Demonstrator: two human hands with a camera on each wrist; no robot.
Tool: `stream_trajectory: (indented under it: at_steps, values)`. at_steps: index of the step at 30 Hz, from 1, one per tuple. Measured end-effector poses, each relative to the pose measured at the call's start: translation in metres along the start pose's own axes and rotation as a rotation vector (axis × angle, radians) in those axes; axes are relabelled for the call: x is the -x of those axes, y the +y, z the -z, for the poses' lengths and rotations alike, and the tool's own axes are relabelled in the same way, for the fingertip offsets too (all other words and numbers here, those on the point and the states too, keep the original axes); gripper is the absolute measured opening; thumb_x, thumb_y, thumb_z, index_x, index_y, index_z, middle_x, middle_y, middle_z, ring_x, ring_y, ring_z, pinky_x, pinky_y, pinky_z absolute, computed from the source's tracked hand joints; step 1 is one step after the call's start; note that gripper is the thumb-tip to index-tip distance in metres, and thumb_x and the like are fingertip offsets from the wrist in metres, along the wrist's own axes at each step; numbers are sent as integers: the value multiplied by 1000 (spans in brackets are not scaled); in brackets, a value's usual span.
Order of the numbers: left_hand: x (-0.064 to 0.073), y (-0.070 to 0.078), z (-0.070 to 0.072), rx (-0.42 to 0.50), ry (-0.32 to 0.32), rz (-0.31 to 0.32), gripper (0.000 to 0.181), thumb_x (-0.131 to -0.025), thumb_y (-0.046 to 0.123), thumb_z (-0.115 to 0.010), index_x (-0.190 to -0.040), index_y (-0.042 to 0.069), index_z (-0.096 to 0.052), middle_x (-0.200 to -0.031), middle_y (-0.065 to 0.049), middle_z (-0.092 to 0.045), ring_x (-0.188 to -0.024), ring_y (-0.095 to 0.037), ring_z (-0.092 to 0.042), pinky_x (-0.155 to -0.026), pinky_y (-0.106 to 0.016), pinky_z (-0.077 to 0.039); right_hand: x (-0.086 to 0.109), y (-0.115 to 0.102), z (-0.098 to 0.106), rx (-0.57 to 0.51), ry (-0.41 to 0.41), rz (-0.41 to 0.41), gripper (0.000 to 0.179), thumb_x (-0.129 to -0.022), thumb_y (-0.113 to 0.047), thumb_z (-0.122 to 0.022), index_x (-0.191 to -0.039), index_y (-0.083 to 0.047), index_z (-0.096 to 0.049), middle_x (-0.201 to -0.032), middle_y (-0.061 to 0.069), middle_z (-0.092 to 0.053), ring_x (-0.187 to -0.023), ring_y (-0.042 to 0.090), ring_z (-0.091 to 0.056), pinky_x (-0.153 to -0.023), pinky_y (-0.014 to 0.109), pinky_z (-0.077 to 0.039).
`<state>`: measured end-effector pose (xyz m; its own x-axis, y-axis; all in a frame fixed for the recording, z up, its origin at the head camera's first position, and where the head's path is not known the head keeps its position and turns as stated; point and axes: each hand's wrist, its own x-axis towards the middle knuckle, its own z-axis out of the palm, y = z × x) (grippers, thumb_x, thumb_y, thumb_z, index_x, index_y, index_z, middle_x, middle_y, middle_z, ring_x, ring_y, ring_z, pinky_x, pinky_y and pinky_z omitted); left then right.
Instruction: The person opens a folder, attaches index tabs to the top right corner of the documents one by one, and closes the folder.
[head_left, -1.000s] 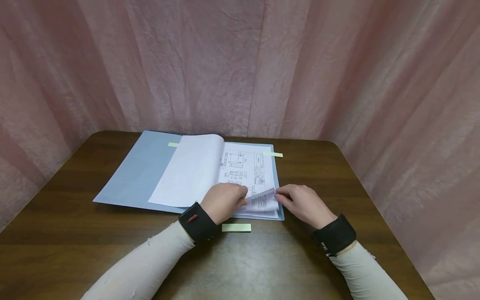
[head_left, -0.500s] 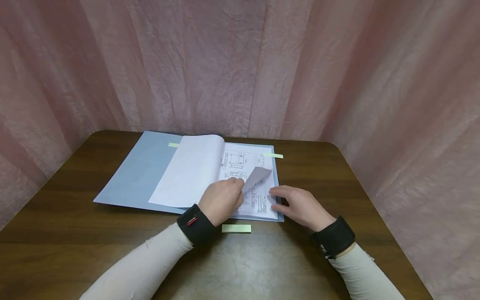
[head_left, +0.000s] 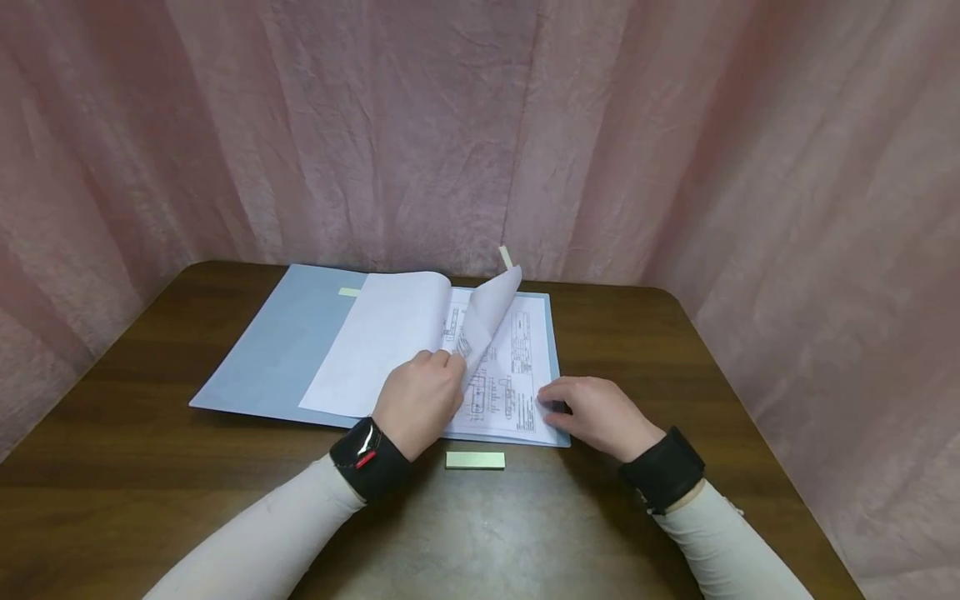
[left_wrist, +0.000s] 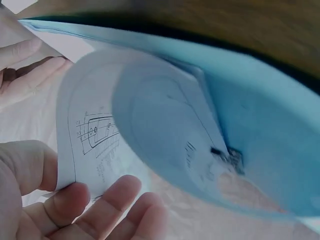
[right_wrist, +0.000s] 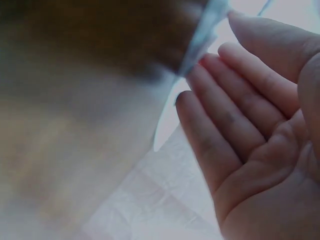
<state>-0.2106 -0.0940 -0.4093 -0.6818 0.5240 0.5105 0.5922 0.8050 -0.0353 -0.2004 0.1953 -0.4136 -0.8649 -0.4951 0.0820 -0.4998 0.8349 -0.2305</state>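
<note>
A light blue folder [head_left: 258,346] lies spread on the table, holding printed sheets. My left hand [head_left: 422,400] pinches the edge of a sheet [head_left: 491,304] between thumb and forefinger, and the sheet curls up toward the left. A pale sticky tab [head_left: 506,257] sticks out from its raised far corner. In the left wrist view the held sheet [left_wrist: 95,130] bends over, a line drawing on it. My right hand [head_left: 600,414] rests at the right edge of the drawing page [head_left: 517,400] beneath; its fingers extend loosely in the right wrist view, the palm [right_wrist: 265,175] holding nothing.
A pad of pale green sticky notes [head_left: 476,460] lies just in front of the folder. Another tab [head_left: 348,292] marks the turned page [head_left: 367,342] at left. Behind the wooden table [head_left: 615,333] hangs a pink curtain [head_left: 420,133].
My left hand has moved left, lifting and turning the sheet with its tab off the stack. My right hand has let go of the sheet's corner and stays by the page's right edge.
</note>
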Motion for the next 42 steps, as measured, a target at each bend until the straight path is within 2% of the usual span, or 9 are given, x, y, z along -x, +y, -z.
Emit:
stream_trajectory:
  at_steps: [5,8,15,20,26,32,35,42]
  values:
    - [3,-2,2,-84,25,-24,17,-91,8,-83,-92,-3,-70,-80,-14,-66,-68,-27,-63,-59,-38,-55,-4,-8,6,65,-29,-31,16,-96,-11,-87,-111,-8,-85,-98,0,-76,-80,15,-61,-77,34,-56]
    - [4,-4,5,-122,6,-15,18,-90,7,-84,-95,-4,-71,-83,-15,-65,-72,-29,-63,-63,-39,-57,-6,-11,6,88,-41,-63,11,-96,-10,-85,-108,-9,-86,-92,0,-73,-74,15,-56,-70,32,-51]
    - [8,-8,12,-174,-77,24,22,-91,11,-87,-103,-3,-75,-89,-16,-60,-80,-31,-58,-71,-43,-59,-7,-14,5,109,-28,-72,11,-95,-13,-88,-106,-10,-87,-93,1,-75,-73,15,-57,-70,32,-51]
    - [8,-11,13,-229,-102,43,16,-94,12,-83,-99,-2,-75,-88,-15,-57,-83,-33,-57,-75,-46,-51,-7,-14,6,120,-14,-56,11,-95,-14,-88,-105,-10,-86,-93,1,-75,-73,15,-57,-68,32,-49]
    - [7,-12,16,-292,-147,49,25,-92,16,-88,-101,-3,-75,-86,-15,-59,-83,-33,-57,-79,-46,-46,-8,-13,7,127,-22,-52,10,-95,-14,-88,-105,-11,-86,-92,0,-74,-72,14,-56,-66,31,-48]
    - [7,-14,18,-286,-194,65,37,-86,16,-95,-106,-7,-75,-90,-19,-65,-85,-34,-58,-80,-44,-49,-9,-14,7,132,-35,-66,7,-96,-14,-87,-102,-11,-86,-86,-1,-71,-69,14,-54,-64,31,-46]
    - [9,-14,17,-274,-211,66,37,-85,15,-96,-106,-7,-74,-90,-19,-64,-85,-33,-58,-79,-44,-50,-9,-15,7,137,-43,-73,8,-96,-14,-87,-103,-11,-86,-86,-1,-71,-68,14,-54,-64,31,-46]
    - [10,-15,15,-268,-196,27,32,-89,14,-92,-103,-1,-68,-88,-17,-58,-85,-33,-55,-77,-45,-47,-10,-16,9,149,-47,-81,10,-96,-16,-88,-105,-11,-87,-90,1,-74,-70,15,-56,-65,31,-47]
